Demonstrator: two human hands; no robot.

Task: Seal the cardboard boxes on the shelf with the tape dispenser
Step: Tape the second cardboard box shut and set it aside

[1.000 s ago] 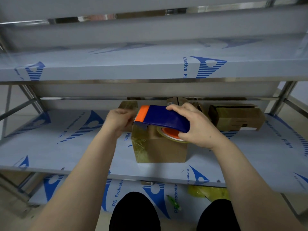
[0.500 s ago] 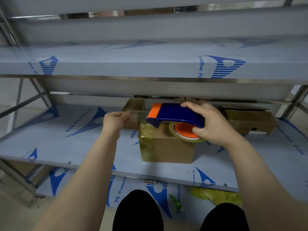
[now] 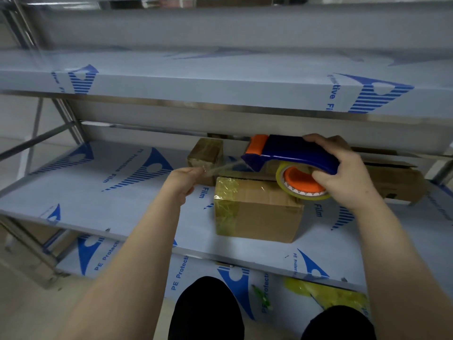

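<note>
While my left hand (image 3: 182,182) pinches the free end of the tape (image 3: 220,168) between curled fingers, my right hand (image 3: 343,173) is wrapped round the dispenser (image 3: 294,153), thumb under it by the orange hub, holding it in the air just above the nearest box (image 3: 257,209). The strip runs clear and taut between my two hands. I judge it thin, sticky and quick to fold on itself, so it wants holding by its very end and stretched. The dispenser looks like light, hard plastic, best held by its blue body, away from the cutter at the front. The box stands near the front edge of the shelf (image 3: 122,204), one end already wrapped in yellowish tape. It is light, stiff cardboard, I think, and may slide on the film. Behind it sit a small box (image 3: 206,153), taped, and to the right an open box (image 3: 397,182). Blue-printed protective film covers the shelf, and a steel rack carries an upper shelf (image 3: 220,87).
</note>
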